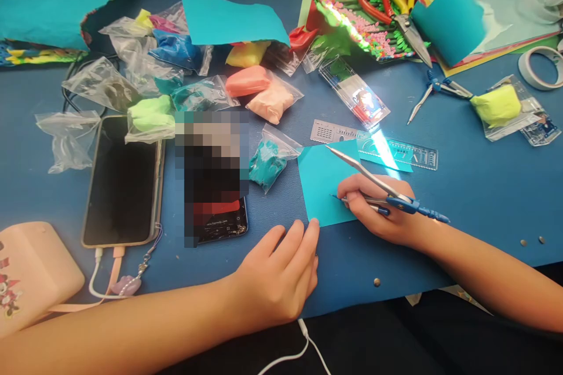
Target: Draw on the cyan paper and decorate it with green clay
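Note:
A small sheet of turquoise paper (323, 187) lies on the blue tabletop, with a curled strip to its right. Gripped in my right hand (382, 211) is a drawing compass (365, 173) with silver legs and a blue hinge. One leg points up and left over the sheet's top edge; a dark blue tip near my fingers points down at the paper. My left hand (281, 269) rests with its fingers stretched out, fingertips at the sheet's lower left corner. A clear stencil ruler (417, 153) lies flat behind the sheet, partly over the turquoise strip.
Several bags of coloured clay (270, 99) crowd the back. Left are a phone (123, 181) with cables, another phone (224, 228), partly blurred out, and a pink case (39, 269). Red and yellow scissors (404, 23), a second compass (431, 85) and white tape (525, 70) lie right.

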`<state>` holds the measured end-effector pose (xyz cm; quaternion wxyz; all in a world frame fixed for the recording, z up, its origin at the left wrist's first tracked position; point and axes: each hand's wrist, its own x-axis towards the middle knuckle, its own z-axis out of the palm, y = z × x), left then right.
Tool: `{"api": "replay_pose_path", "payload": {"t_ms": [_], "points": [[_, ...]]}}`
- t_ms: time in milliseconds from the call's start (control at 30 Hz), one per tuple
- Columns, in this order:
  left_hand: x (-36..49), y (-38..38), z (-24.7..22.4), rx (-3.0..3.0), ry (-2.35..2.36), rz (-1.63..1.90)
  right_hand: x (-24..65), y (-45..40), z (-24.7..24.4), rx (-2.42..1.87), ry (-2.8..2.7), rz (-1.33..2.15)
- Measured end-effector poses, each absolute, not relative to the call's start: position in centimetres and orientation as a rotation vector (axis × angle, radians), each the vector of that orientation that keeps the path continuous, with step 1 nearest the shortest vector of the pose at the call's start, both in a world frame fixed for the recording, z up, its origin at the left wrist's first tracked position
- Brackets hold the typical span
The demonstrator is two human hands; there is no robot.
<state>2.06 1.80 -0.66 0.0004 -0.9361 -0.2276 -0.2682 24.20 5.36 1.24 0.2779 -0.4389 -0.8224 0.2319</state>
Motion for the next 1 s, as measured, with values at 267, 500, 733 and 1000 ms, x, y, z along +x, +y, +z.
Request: {"api": "replay_pose_path", "payload": {"t_ms": [267,500,733,1000], "points": [[2.03,1.67,-0.65,-2.946,-0.711,-0.83,24.31,5.42,1.25,-1.194,-2.215,0.643],[2.08,1.65,-0.54,-2.95,-0.719,-0.829,24.33,5.41,1.3,-1.219,-2.223,0.634],[2.02,1.58,-0.63,-2.965,-0.723,-0.803,24.27,5.33,1.36,-1.254,-2.217,0.647],[1.8,1.64,-0.2,-2.997,-0.726,-0.765,24.33,5.28,1.25,-1.233,-2.154,0.636]]}}
